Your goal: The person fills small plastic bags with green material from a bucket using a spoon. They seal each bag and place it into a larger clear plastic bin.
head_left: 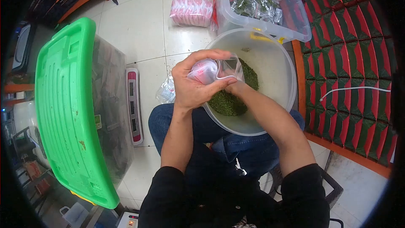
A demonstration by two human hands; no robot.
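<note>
- pale tiled floor (143, 25) spreads around the seated person, with a green-lidded bin (65, 109) and a scale (134, 105) to the left and red-and-green packs (337, 59) to the right.
- the bag (203, 71) is over the left part of the tub (276, 65), above the green leaf (230, 102).
- the left hand (189, 83) curls around the bag, fingers on the far side, thumb on the near side.
- the right hand (233, 88) dips into the tub just beneath the bag's mouth; its fingers are hidden, so i cannot tell whether it holds anything.
- the soft film looks apt to fold in and narrow the mouth, since only one hand appears to brace it.
- a loosened left grip could drop the bag onto the leaf; a bump from the right hand could tip it.
- its long axis runs roughly left to right, the pink-printed end left, the mouth facing right.
</note>
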